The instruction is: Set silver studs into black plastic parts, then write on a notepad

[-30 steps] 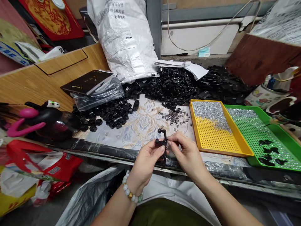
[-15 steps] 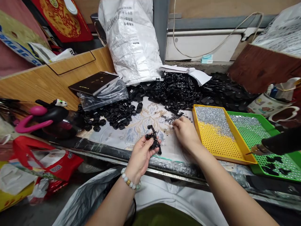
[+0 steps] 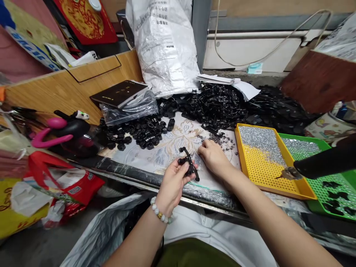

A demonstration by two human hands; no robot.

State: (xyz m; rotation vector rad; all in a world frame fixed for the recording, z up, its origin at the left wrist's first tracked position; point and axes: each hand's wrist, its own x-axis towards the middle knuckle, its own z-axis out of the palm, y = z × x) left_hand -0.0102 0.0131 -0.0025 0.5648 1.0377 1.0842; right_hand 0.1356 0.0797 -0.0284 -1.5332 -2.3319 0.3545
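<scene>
My left hand (image 3: pixel 172 181) is closed around a black plastic part (image 3: pixel 190 161) with a curved arm and rounded knobs, held above the front edge of the table. A beaded bracelet (image 3: pixel 160 214) circles that wrist. Just right of the part, my right hand (image 3: pixel 213 158) is low over the patterned table cover (image 3: pixel 178 139), its fingertips pressed together. Whatever they pinch, if anything, is hidden. Small dark pieces (image 3: pixel 226 142) lie scattered just beyond the right hand.
Black plastic parts (image 3: pixel 219 105) are heaped at the back, with round black pieces (image 3: pixel 147 133) at left. To the right are a yellow tray (image 3: pixel 257 167) of silvery small pieces, a green tray (image 3: pixel 314 185) and a dark power-driver-like tool (image 3: pixel 328 161) above them. A white sack (image 3: pixel 167 55) stands behind.
My right hand has drawn left, away from the scattered small pieces and closer to the held part. My left hand keeps its grip. The camera view has turned slightly left.
</scene>
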